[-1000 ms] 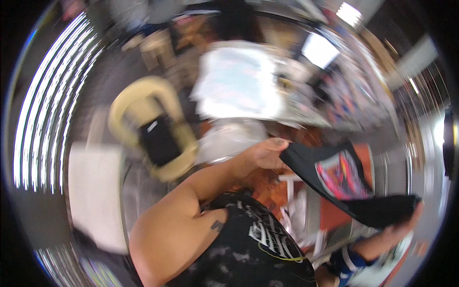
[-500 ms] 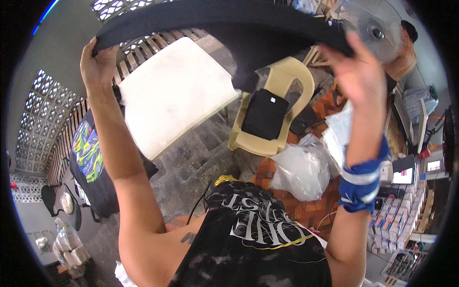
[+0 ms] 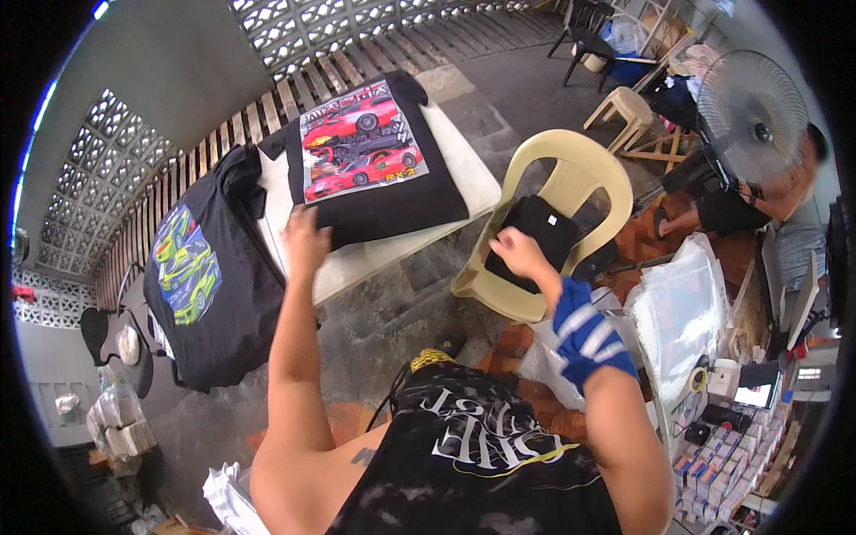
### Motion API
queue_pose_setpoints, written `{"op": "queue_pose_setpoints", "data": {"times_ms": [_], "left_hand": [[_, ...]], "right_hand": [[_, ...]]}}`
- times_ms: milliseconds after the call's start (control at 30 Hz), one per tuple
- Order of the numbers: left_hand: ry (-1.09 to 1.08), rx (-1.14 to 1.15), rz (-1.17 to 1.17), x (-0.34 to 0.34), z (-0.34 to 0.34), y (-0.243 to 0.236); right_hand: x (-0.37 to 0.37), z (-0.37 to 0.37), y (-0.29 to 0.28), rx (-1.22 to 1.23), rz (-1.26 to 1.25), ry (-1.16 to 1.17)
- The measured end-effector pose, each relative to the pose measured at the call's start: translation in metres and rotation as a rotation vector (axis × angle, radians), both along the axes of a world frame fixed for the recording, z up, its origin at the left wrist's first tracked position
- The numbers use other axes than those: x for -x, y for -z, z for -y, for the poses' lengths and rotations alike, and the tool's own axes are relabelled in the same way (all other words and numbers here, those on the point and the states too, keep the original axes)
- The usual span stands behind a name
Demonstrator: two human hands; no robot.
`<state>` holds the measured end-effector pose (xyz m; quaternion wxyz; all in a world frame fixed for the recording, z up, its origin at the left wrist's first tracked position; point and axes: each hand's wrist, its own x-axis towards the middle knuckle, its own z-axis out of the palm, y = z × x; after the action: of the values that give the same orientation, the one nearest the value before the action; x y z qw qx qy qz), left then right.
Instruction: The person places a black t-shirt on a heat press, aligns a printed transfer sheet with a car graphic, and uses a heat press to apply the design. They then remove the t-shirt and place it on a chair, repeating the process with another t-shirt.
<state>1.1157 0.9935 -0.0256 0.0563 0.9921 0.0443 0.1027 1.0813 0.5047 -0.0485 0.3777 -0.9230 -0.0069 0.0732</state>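
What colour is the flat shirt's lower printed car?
Lower car is red, clearest in head view.

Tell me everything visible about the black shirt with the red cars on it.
The black shirt looks like soft cloth and lies spread, print up, on the white table. Its large, roughly rectangular print shows red cars and lettering against a pale ground. The left hand is at its near left edge; whether it touches is unclear.
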Motion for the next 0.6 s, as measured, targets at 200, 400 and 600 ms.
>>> {"op": "queue_pose_setpoints", "data": {"times_ms": [200,400,600], "left_hand": [[0.064,0.104,-0.110,0.006,0.057,0.109],[0.444,0.181,-0.227,0.031,0.188,0.053],[0.476,0.622,-0.507,-0.008,0.407,0.236]], "right_hand": [[0.278,0.147,0.098,0.236,-0.510,0.473],[0.700,0.132,0.125,0.585,-0.856,0.029],[0.711,-0.073,0.085,-0.004,-0.912,0.504]]}}
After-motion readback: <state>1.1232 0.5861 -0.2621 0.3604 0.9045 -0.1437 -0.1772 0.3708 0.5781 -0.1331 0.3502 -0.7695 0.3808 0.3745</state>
